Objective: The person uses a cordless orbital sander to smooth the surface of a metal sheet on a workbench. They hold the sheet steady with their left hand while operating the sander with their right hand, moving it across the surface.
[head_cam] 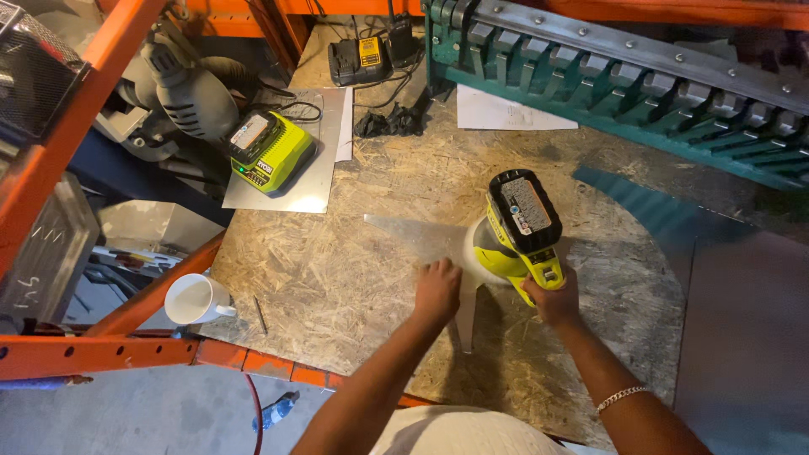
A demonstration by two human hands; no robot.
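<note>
Your left hand (pixel 437 291) presses flat on the thin metal sheet (pixel 421 240) lying on the bench (pixel 337 286) while your right hand (pixel 556 299) grips the yellow-green cordless tool (pixel 518 227) at its edge, the cut seemingly only partway done.

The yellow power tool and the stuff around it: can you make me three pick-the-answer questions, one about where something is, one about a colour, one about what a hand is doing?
1. Where does the white mug stand?
A. near the board's left edge
B. on the green machine
C. on the metal piece

2. What colour is the shelf frame?
A. blue
B. orange
C. white

3. What is the right hand doing?
A. lying flat and empty
B. lifting the mug
C. gripping the cordless power tool

Answers:
1 A, it sits by the left edge of the wooden board.
2 B, the beams are orange.
3 C, its fingers wrap the handle while the left hand presses the sheet metal piece.
</note>
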